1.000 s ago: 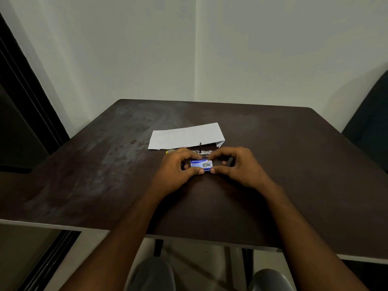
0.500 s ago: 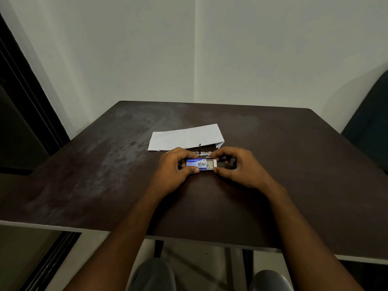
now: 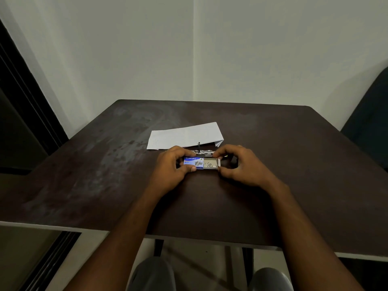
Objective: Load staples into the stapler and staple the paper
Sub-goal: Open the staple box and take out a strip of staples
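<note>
A small blue staple box (image 3: 194, 163) sits low over the dark counter (image 3: 294, 164), its pale inner tray (image 3: 211, 163) slid partway out to the right. The left hand (image 3: 170, 171) pinches the blue sleeve in a thumb-and-finger grip, and the right hand (image 3: 244, 164) pinches the tray's end. Just behind lie the metal stapler (image 3: 203, 152) and folded white paper (image 3: 184, 135).

Staple box sleeve (image 3: 193, 162) blue, white print; tray (image 3: 212, 163) pale grey; paper (image 3: 184, 135) white; table (image 3: 294, 164) dark brown, mottled.
</note>
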